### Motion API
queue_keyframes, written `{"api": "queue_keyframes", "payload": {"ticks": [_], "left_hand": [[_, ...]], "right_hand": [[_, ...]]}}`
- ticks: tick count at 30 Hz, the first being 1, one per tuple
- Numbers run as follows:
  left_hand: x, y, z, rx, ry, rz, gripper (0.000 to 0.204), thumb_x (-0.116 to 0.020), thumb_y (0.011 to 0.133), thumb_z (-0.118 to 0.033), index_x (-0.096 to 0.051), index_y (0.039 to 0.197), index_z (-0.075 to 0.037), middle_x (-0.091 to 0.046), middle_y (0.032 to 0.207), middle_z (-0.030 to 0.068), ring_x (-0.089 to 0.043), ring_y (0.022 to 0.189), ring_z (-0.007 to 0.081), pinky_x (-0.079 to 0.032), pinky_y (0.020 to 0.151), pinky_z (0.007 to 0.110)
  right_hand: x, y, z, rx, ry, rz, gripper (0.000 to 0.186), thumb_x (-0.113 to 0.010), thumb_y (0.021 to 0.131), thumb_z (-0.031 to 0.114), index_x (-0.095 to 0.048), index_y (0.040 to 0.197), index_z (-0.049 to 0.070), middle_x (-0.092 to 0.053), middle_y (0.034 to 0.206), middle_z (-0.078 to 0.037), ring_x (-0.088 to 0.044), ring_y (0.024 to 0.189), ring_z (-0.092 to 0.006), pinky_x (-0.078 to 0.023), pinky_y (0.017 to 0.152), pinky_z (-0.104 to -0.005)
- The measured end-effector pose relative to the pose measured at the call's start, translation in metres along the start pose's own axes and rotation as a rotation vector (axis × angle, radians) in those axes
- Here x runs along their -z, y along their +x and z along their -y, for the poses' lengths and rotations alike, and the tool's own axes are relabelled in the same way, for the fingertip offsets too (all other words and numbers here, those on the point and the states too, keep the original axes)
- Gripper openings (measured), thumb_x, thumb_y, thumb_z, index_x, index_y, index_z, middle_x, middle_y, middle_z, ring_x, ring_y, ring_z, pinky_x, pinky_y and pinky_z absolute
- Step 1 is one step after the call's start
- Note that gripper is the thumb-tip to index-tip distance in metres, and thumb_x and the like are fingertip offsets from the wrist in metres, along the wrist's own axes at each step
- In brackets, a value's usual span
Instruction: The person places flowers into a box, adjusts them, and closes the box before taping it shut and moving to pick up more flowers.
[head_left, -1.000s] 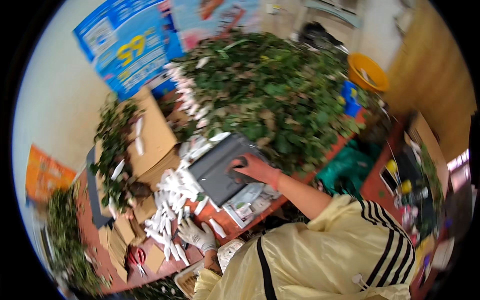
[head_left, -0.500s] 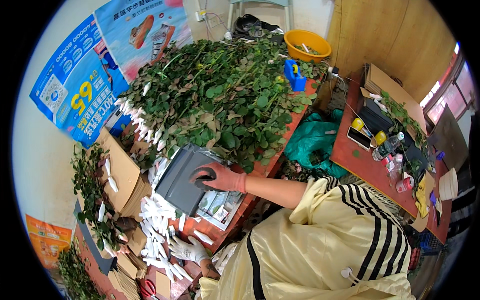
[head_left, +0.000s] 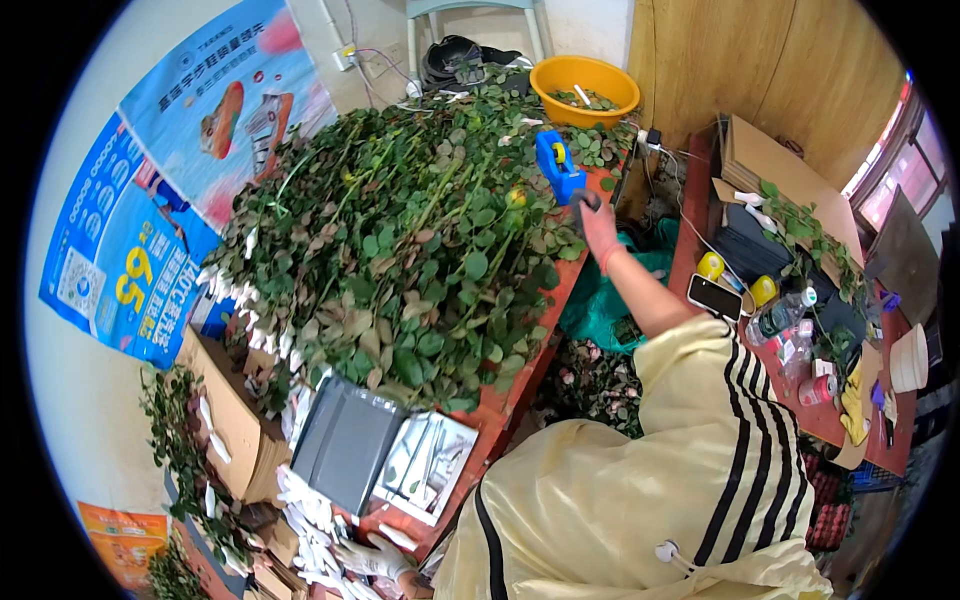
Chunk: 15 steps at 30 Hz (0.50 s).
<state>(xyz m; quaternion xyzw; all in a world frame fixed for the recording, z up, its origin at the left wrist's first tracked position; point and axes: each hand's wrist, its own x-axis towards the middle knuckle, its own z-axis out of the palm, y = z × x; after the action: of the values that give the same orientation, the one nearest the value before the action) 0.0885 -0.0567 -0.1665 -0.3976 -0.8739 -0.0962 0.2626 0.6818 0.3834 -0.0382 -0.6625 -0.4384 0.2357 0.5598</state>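
My right hand (head_left: 602, 232), in a pink glove with dark fingertips, reaches to the far right of the red table. Its curved fingers are apart at the near end of a blue tape dispenser (head_left: 562, 178); whether they touch it cannot be made out. My left hand (head_left: 378, 558), in a white glove, lies with fingers stretched out over a heap of slim white sleeves (head_left: 312, 535). Ahead of it sits a dark grey flat case (head_left: 348, 445) beside a printed sheet (head_left: 428, 468). Leafy rose stems (head_left: 400, 250) with white-wrapped heads cover the table beyond.
A yellow basin (head_left: 620, 92) stands at the back. Stacked cardboard (head_left: 235, 410) leans at the left. Below the table's right edge hangs a green bag (head_left: 600, 325). A side table holds a phone (head_left: 715, 297), bottles (head_left: 775, 320) and a can (head_left: 817, 389).
My right hand has left the grey case and gone far right to the tape dispenser. The view has shifted; my left hand stays by the white sleeves.
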Motion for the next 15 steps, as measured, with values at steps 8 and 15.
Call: {"api": "queue_keyframes", "payload": {"ticks": [8, 15], "left_hand": [[0.038, 0.02, -0.044, 0.323, -0.018, 0.014, 0.054, -0.057, 0.088, -0.021, -0.04, 0.136, -0.001, -0.034, 0.143, 0.0217, -0.035, 0.131, 0.0372, -0.032, 0.105, 0.048], [0.03, 0.021, -0.056, 0.361, -0.014, 0.021, 0.053, -0.057, 0.089, -0.02, -0.04, 0.136, -0.001, -0.035, 0.143, 0.0217, -0.035, 0.13, 0.0369, -0.033, 0.105, 0.047]], "right_hand": [[-0.01, 0.192, -0.089, -0.281, -0.391, -0.02, 0.058, -0.057, 0.082, 0.05, -0.062, 0.109, -0.001, -0.064, 0.101, -0.021, -0.06, 0.097, -0.0316, -0.044, 0.088, -0.0409], [-0.04, 0.223, -0.123, -0.429, 0.047, 0.158, 0.032, -0.077, 0.073, 0.032, -0.06, 0.075, 0.004, -0.058, 0.065, -0.002, -0.051, 0.051, -0.0126, -0.037, 0.044, -0.0298]]}}
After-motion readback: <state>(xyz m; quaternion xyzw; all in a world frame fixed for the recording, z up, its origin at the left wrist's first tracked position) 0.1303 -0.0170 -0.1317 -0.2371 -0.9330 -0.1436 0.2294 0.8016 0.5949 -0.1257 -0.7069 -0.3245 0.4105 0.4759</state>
